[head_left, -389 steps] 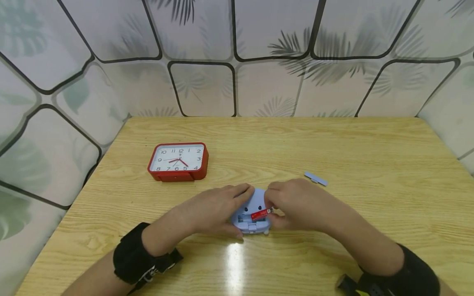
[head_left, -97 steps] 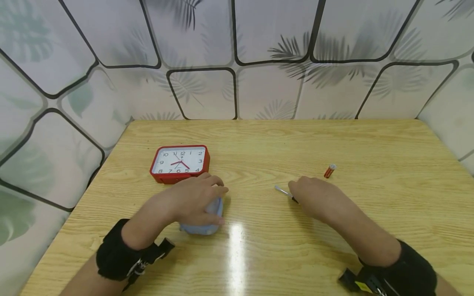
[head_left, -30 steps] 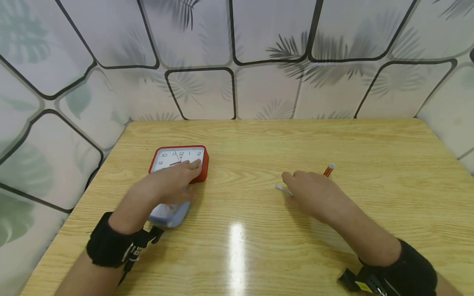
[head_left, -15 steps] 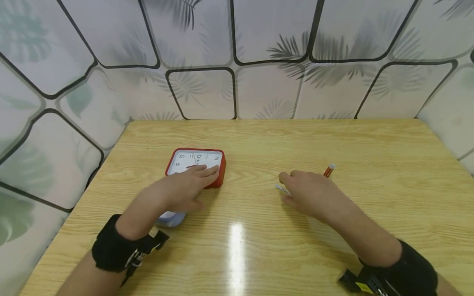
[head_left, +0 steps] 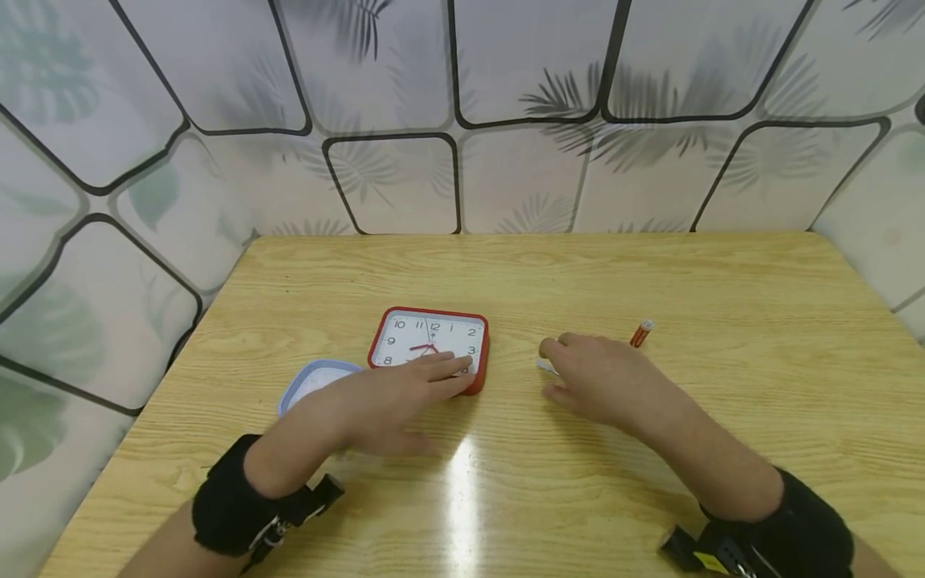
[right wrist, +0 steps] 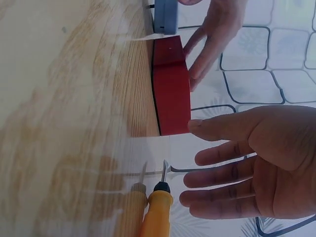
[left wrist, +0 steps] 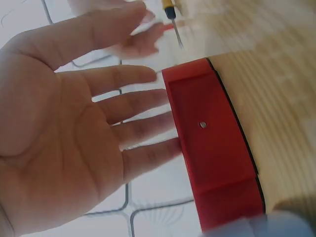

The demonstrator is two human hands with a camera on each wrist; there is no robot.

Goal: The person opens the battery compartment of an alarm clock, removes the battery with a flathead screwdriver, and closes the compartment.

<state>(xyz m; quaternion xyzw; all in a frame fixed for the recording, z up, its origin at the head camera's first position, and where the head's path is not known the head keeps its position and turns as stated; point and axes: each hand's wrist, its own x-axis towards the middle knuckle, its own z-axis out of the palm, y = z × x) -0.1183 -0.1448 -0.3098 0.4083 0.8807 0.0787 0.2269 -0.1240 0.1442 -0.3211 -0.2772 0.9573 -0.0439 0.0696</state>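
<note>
My left hand (head_left: 390, 401) lies with straight fingers over the lower right of the red alarm clock's (head_left: 412, 333) white dial. In the left wrist view its fingertips meet the top edge of the clock's red side, where a small screw (left wrist: 202, 125) shows. My right hand (head_left: 603, 373) hovers, fingers relaxed and holding nothing, over a screwdriver (right wrist: 159, 212) with an orange handle. Only the screwdriver's metal tip shows past that hand in the head view. Left of the red clock, a light-blue rounded device (head_left: 318, 376) with a white face is partly hidden by my left forearm.
A small red battery (head_left: 641, 333) stands or lies beyond my right hand. The wooden table (head_left: 708, 289) ends at a patterned wall covering (head_left: 520, 177) at the back.
My left hand has let go of the light-blue device at the left and slid the red clock to the right and nearer. My right hand has released the screwdriver and its fingers have loosened.
</note>
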